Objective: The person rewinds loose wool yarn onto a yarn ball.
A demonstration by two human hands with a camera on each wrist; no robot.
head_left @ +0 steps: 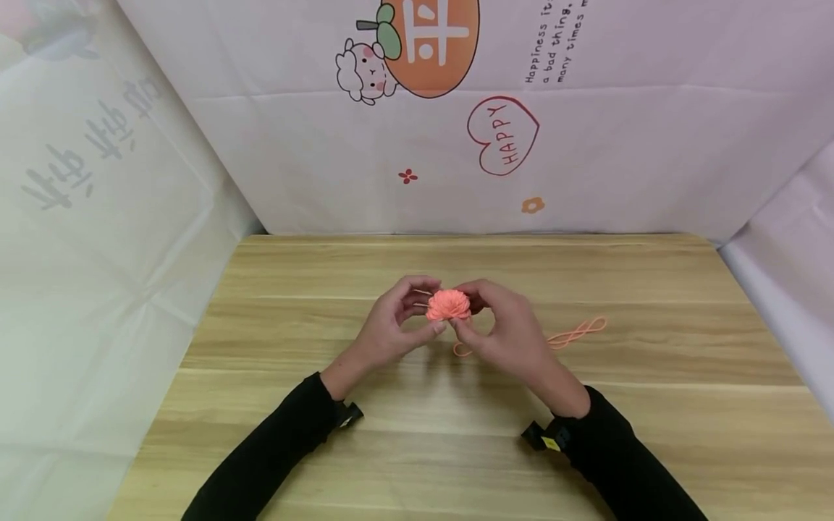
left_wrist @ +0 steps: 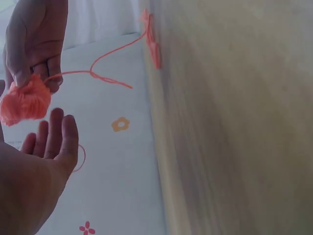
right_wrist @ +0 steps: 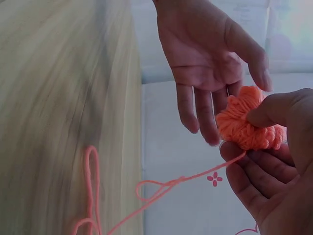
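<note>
Over the middle of the table, a small coral yarn flower (head_left: 449, 305) of rounded, looped petals is held up. My right hand (head_left: 511, 329) pinches it, thumb pressed on its face and fingers beneath, as the right wrist view shows. My left hand (head_left: 391, 322) is at its other side, fingers loosely extended and spread, thumb tip close to the petals. In the left wrist view a gap shows between those fingers and the yarn flower (left_wrist: 27, 102). A yarn tail (right_wrist: 210, 172) hangs from the flower under my right fingers, with a small loop along it.
Loose loops of the coral yarn (head_left: 580, 331) lie on the wood-grain table (head_left: 260, 405), partly hidden behind my right hand. A white printed cloth (head_left: 313, 166) rises behind the table's far edge, with more cloth at both sides. Each wrist carries a small black camera (head_left: 544, 436).
</note>
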